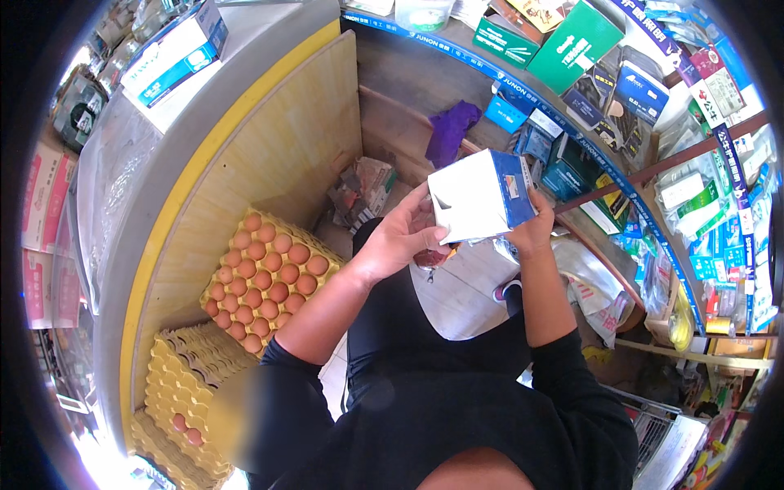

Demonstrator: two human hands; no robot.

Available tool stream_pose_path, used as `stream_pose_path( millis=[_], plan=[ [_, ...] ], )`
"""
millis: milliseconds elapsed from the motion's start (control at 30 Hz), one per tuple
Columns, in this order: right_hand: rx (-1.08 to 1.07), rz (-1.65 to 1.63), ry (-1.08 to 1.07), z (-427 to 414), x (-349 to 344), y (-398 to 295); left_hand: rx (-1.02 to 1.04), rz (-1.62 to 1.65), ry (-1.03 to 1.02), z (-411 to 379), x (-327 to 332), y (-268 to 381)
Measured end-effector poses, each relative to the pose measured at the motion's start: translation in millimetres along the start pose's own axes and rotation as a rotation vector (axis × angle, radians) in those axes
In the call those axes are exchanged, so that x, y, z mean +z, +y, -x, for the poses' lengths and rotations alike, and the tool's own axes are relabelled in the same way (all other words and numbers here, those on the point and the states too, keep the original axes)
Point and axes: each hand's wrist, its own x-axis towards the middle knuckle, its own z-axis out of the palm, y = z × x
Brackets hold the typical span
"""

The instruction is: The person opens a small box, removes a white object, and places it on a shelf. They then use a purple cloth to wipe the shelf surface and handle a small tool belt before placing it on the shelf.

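Observation:
Between my hands is a white and blue cardboard box (468, 199), tilted, with a small picture and writing on its blue side. My left hand (398, 236) grips its left edge, thumb along the lower corner. At the box's right end, my right hand (534, 223) holds the blue side, its fingers partly hidden behind the cardboard. Below the box, a small reddish item with a metal clasp (430, 263) shows near my left fingers; I cannot tell what it is or whether the hand touches it.
Trays of brown eggs (263, 275) stand left of my legs, beside stacked egg trays (190, 380). A curved counter (202, 141) borders the left. Shelves of boxed goods (576, 46) curve around the right. A purple cloth (452, 131) hangs beyond the box. A white sack (588, 288) lies at right.

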Motion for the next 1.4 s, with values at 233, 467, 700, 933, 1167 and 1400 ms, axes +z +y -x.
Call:
stream_pose_path(
  millis=[233, 467, 700, 933, 1167, 1400],
  plan=[
    [-0.014, 0.063, 0.029, -1, -3, -4, -0.056, -0.02, 0.04, 1, -1, -2],
    [-0.054, 0.104, 0.039, -3, -3, -5, -0.099, 0.015, 0.158, -1, 0, -8],
    [-0.144, 0.213, -0.018, -4, 10, -2, -0.123, 0.041, 0.205, -3, -2, -13],
    [-0.04, 0.093, 0.013, -4, -5, -4, -0.126, 0.313, 0.124, -2, -6, -11],
    [-0.166, 0.249, -0.07, -1, 15, -2, -0.16, 0.153, 0.189, -1, -5, -12],
    [-0.162, 0.197, -0.103, 1, 27, -3, -0.159, 0.224, 0.074, -2, -9, -7]
  ],
)
